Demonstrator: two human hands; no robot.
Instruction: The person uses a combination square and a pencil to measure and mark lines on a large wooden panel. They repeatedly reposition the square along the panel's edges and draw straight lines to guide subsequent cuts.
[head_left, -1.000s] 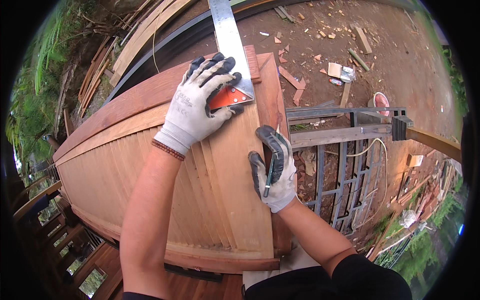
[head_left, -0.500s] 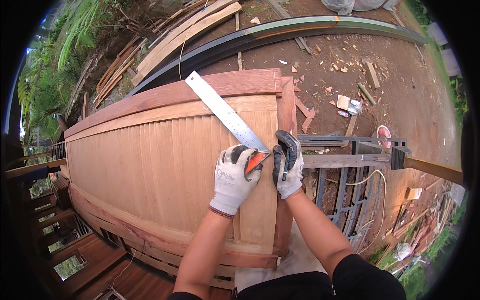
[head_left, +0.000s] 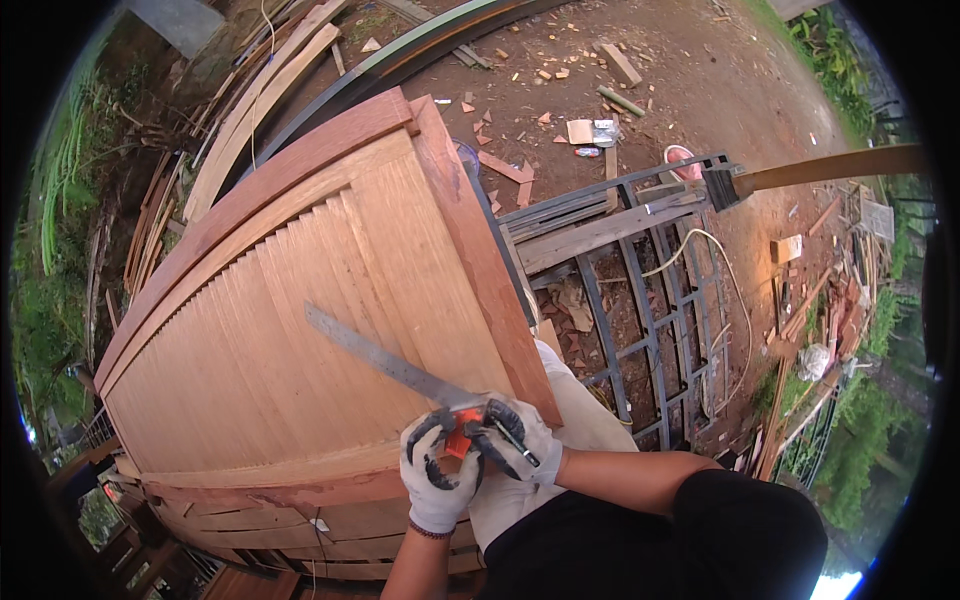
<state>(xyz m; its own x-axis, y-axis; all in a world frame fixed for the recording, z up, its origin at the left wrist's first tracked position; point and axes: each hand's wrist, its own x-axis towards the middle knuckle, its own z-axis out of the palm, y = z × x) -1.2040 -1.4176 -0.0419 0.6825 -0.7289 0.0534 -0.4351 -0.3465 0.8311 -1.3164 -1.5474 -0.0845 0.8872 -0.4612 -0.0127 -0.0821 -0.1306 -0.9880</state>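
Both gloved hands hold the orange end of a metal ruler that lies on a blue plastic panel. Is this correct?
Not quite: the panel is slatted brown wood, not blue plastic. The head view shows it. The rest holds: the left hand and right hand, both gloved, hold the orange end of the metal ruler, which lies on the panel.

Outdoor woodworking yard. A large slatted wooden panel [head_left: 300, 340] is being worked in the open; bare earth [head_left: 720, 90] is being littered with offcuts [head_left: 620, 65] and chips; planks [head_left: 250, 110] are being stacked at the edge; a dark metal frame [head_left: 640, 290] is being kept alongside; greenery [head_left: 50, 230] is surrounding the site.
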